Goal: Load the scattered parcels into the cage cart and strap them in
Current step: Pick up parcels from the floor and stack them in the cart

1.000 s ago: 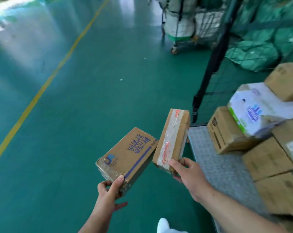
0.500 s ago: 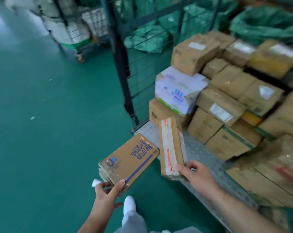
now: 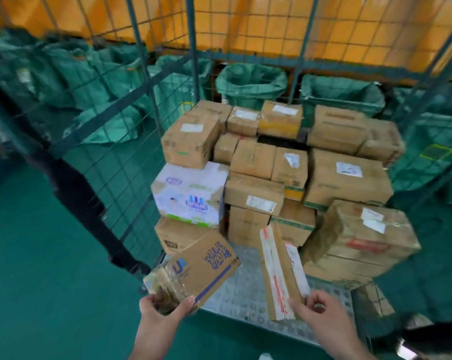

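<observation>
Cardboard parcel [image 3: 201, 266], blue U logo: left hand [image 3: 160, 317] fingers [image 3: 186, 304] grip; right hand [image 3: 322, 317] fingers [image 3: 297, 307] pinch red-taped parcel [image 3: 278, 271].

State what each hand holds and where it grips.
The left hand grips the blue-printed box by its near, tape-wrapped end. The right hand holds the narrow red-taped box at its near lower end.

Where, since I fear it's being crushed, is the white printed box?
Head view: the white printed box sits at the stack's left in the cage cart, between a brown carton above and another below.
</observation>
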Tool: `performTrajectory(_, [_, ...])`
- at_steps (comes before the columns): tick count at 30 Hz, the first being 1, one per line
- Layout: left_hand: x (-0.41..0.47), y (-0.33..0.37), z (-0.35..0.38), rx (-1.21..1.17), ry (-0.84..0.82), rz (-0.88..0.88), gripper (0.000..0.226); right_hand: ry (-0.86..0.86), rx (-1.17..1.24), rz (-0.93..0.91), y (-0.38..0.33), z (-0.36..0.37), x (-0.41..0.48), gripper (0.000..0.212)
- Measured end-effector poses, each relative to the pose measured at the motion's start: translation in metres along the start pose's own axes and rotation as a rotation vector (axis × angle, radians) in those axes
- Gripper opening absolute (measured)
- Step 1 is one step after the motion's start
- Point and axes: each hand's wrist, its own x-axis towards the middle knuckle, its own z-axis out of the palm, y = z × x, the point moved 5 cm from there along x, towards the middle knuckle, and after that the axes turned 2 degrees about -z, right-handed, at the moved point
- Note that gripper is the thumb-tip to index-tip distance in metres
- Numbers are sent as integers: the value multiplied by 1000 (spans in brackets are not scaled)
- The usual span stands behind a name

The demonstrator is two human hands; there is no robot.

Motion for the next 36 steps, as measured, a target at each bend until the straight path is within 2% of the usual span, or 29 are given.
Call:
performTrajectory(2, [17, 12, 14, 17, 22, -11, 104, 20, 14, 61, 5, -4, 16, 52])
performTrajectory(7, [61, 52, 49, 29, 95, -8, 134, 49, -6, 94, -1, -16, 68, 59])
performTrajectory(13, [114, 116, 100, 45, 258, -10, 103, -34, -16, 28, -43, -24, 174, 53])
performTrajectory(16, [127, 142, 125, 69, 361, 45, 107, -52, -21, -58, -69, -38, 223, 52])
performTrajectory(18, [135, 157, 144, 64, 405, 95, 103, -63, -17, -110, -83, -48, 251, 52])
performTrajectory(20, [139, 170, 161, 49, 405, 90, 94, -57, -13, -157, -95, -58, 276, 53])
performTrajectory(24, [159, 194, 185, 21, 387, 102, 87, 25, -151, -267, -123, -83, 321, 45])
performTrajectory(28, [192, 204, 198, -9, 291, 64, 99, 69, -258, -405, -158, -101, 355, 35])
performTrajectory(30, [210, 213, 204, -48, 250, 24, 91, 82, -302, -470, -170, -105, 373, 35])
performTrajectory(33, [231, 228, 219, -69, 167, -17, 93, 127, -413, -557, -189, -113, 397, 35])
performTrajectory(36, [249, 243, 225, -61, 121, -7, 81, 156, -492, -607, -209, -115, 418, 37])
